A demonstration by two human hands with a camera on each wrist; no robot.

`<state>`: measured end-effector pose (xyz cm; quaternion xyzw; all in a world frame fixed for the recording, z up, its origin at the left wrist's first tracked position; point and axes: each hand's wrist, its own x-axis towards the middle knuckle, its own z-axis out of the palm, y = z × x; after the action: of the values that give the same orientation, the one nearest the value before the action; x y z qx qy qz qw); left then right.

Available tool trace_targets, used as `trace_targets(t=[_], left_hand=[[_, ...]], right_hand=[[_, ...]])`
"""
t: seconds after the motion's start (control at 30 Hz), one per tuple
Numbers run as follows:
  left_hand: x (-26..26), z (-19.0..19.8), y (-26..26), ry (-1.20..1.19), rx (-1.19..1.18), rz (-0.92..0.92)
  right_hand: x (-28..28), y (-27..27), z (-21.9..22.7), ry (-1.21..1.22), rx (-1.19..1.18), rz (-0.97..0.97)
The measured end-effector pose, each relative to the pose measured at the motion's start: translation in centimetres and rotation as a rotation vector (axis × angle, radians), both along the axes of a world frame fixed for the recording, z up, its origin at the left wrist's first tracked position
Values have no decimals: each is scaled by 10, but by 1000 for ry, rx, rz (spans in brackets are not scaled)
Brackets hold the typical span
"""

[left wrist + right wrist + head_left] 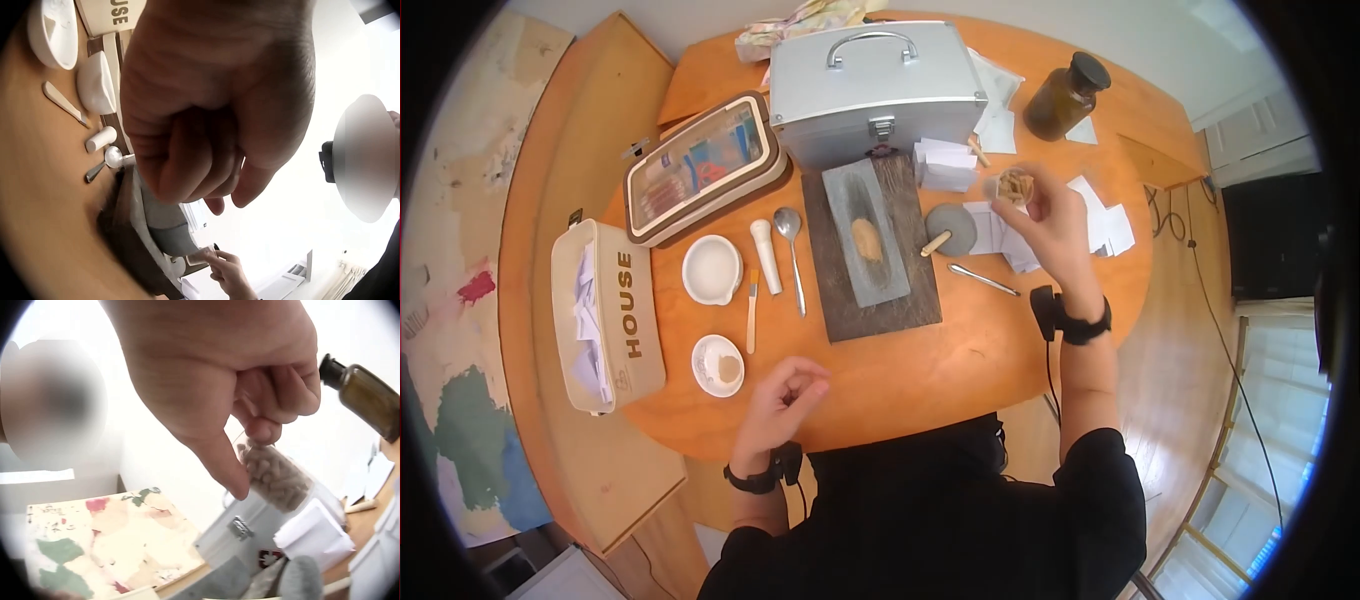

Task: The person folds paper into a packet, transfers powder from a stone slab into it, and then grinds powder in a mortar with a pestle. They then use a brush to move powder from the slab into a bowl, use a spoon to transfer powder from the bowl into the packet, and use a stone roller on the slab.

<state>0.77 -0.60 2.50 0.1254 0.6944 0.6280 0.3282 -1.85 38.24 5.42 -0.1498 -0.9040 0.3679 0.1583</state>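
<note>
My right hand (1062, 228) pinches a small clear jar (278, 478) full of short tan pieces between thumb and fingers, above the table's right side. Below and left of it lies a grey stone disc (960, 226) with a wooden handle (937, 243). In the middle, a grey stone trough (884, 284) with tan powder (867, 240) in its hollow rests on a dark board (825, 290). My left hand (783, 398) hovers at the table's front edge, fingers loosely curled around nothing. Nearest to it is a small white dish (704, 381) holding tan powder.
A white mortar (712, 270), pestle (766, 256), spoon (790, 250) and brush (752, 310) lie left of the board. Behind stand a silver case (870, 90) and brown bottle (1060, 103). White papers (945, 165), a metal spatula (984, 279) and a HOUSE bin (630, 340) flank the work.
</note>
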Motion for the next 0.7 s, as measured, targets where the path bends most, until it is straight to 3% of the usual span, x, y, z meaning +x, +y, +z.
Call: trace_targets(t=[0.13,0.23,0.33,0.43,0.5,0.57,0.7], left_hand=[[-19,28,54,231,-10,-55],[-31,42,86,488,-100,-137],[-32,30,94,694,26,-133],[-29,15,83,688,56,-42],[-29,21,70,627,-47,-78],[-30,22,62,591,-103,-86],[-30,21,55,592,-149,-78]], right_hand=[[37,-43,51,-49,7,333],[48,-77,51,68,-42,545],[51,-102,47,97,-68,642],[54,-109,41,49,-179,646],[60,-91,52,-121,-295,621],[67,-73,24,-130,-306,287],[67,-17,-56,-251,-141,81]])
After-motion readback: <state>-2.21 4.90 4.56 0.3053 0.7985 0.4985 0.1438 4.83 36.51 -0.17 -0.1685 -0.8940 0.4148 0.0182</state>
